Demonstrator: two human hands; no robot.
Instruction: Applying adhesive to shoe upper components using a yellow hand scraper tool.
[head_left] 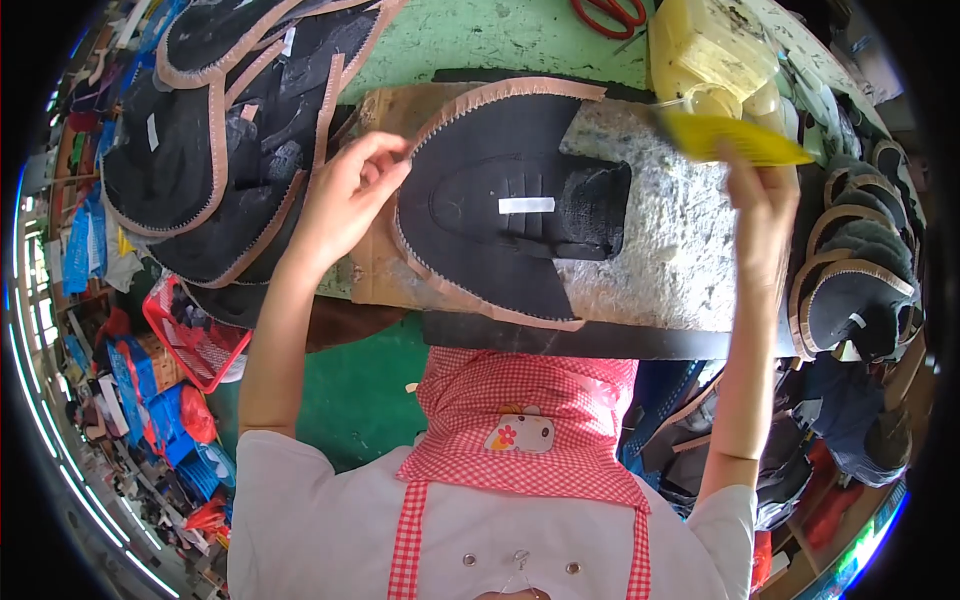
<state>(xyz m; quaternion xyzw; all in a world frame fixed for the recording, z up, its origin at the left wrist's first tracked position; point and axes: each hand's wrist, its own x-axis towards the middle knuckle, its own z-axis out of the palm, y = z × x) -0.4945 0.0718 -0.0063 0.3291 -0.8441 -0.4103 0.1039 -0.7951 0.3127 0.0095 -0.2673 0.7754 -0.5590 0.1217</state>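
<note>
A black shoe upper piece point(470, 215) with tan pleated edging and a small white label lies flat on the worn, glue-crusted board point(690, 250) before me. At its far left edge, my left hand point(350, 195) pinches the rim between thumb and bent fingers. My right hand point(758, 200) is raised over the board's right side, closed round a yellow flat tool point(745, 138) that looks like a brush. Its dark, blurred end points left, beside a yellowish translucent container point(710, 50). The fingers of that hand are partly smeared by motion.
More black pieces with tan edging point(165, 160) are heaped at the left. Further pieces point(860, 300) are stacked along the right edge. Red-handled scissors point(610, 15) lie at the back of the green table point(480, 40). A red basket point(195, 335) stands lower left.
</note>
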